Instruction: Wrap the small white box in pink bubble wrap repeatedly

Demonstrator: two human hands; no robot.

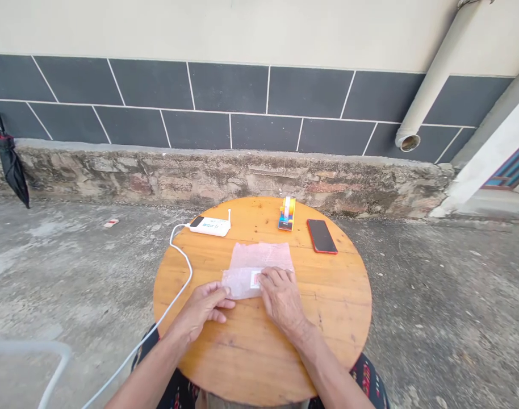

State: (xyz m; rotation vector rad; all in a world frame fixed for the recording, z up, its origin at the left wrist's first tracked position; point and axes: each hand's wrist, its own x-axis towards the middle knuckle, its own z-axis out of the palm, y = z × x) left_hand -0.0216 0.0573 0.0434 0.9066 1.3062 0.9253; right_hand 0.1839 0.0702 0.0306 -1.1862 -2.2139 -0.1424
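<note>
A translucent pink sheet of bubble wrap (262,255) lies on the round wooden table (242,346), its near part folded over. A small white packet with red print (255,279) shows at the fold; whether it lies under or on the top layer I cannot tell. My left hand (206,307) pinches the wrap's near left corner between thumb and forefinger, the other fingers loosely curled. Across the right side of the fold rests my right hand (283,295), its fingers bent and pressing the wrap beside the packet. Its thumb tip is partly hidden.
At the table's back left is a white device with an antenna (212,226), its white cable (189,272) running past my left arm. A tape dispenser (287,215) stands at the back, with a red-edged phone (322,236) to its right. A black umbrella (11,162) leans on the wall.
</note>
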